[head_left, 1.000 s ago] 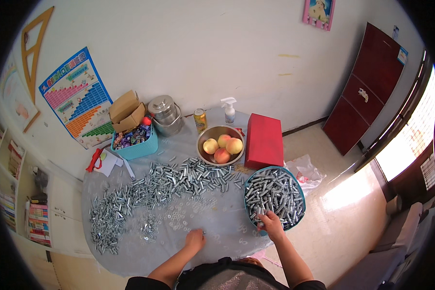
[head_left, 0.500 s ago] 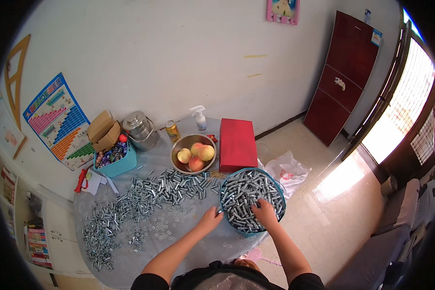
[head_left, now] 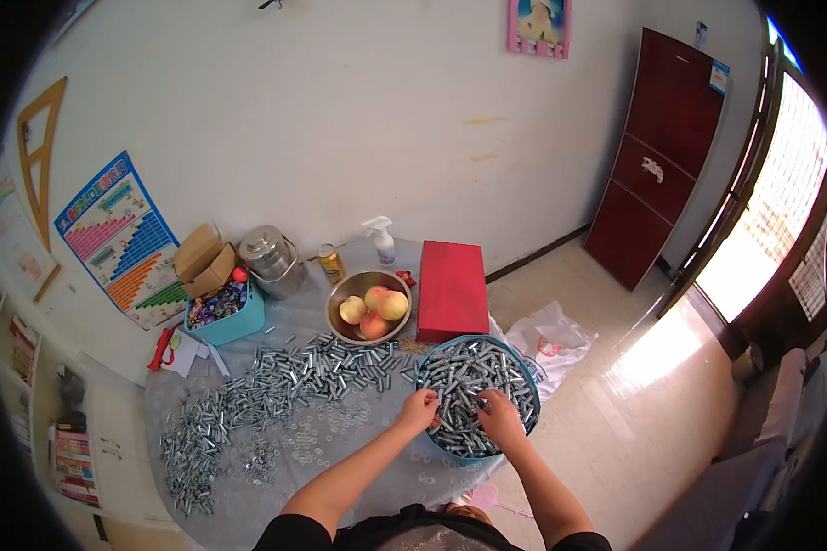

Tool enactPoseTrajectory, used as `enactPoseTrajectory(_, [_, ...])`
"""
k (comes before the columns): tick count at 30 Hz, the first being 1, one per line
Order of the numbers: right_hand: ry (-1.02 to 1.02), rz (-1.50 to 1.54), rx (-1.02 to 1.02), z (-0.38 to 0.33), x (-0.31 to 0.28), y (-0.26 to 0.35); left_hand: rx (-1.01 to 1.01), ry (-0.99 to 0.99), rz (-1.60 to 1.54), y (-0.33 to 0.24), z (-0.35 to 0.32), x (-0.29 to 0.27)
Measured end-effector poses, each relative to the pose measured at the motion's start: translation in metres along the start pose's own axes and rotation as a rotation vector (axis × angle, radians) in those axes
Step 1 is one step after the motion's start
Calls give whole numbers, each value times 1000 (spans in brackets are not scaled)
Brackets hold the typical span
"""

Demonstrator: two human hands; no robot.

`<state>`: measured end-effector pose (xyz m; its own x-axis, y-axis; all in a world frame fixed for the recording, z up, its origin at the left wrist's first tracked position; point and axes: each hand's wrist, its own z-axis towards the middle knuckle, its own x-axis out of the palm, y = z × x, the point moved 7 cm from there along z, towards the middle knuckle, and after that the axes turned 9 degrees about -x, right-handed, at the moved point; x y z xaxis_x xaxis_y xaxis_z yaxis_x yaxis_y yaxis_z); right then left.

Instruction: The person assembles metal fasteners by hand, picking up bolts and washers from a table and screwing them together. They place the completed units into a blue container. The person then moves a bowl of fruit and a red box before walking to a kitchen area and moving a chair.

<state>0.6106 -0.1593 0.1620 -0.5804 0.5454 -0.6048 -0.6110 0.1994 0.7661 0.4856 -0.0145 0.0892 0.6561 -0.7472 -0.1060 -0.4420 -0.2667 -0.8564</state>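
A round blue tub [head_left: 534,376] at the table's right is heaped with short silver metal cylinders [head_left: 459,371] that look like anchor bolts. My left hand [head_left: 419,412] is over the tub's left side, its fingers pinched together; what they hold is too small to make out. Over the middle of the heap, my right hand [head_left: 501,420] pinches a metal cylinder [head_left: 481,402] whose dark end points left. More cylinders [head_left: 331,367] lie in a broad band across the grey-covered table [head_left: 358,477]. Loose ring washers [head_left: 308,441] are scattered in front of that band.
Behind the tub stands a red box [head_left: 452,292]. Left of it are a metal bowl [head_left: 334,317] of peaches, a spray bottle [head_left: 383,243], a yellow can [head_left: 331,264], a steel pot [head_left: 271,262] and a blue basket [head_left: 234,321]. Red scissors [head_left: 161,350] lie far left; a plastic bag [head_left: 556,335] sits right.
My left hand has moved right, from outside the tub's rim to over the heap. The right hand stays above the heap, and the cylinder in it now shows. The whole view has shifted slightly.
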Motion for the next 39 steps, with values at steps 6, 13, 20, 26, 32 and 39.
enactPoseTrajectory(6, [-6, 14, -8, -3, -9, 9, -27, -33, -113, 17, 5, -45])
enactPoseTrajectory(13, [-45, 101, -136, 33, 12, 41, -225, -129, -384, 41, 32, -135])
enactPoseTrajectory(20, [107, 162, -161, 62, 64, 81, -280, -160, -614, 34, 107, -171])
enactPoseTrajectory(26, [168, 138, -95, 60, 87, 86, -289, -12, -886, 43, 172, -159])
enactPoseTrajectory(32, [214, 136, -45, 68, 105, 78, -212, -76, -1119, 29, 178, -158])
enactPoseTrajectory(39, [239, 130, -46, 112, 118, 96, -186, 6, -1153, -3, 144, -194])
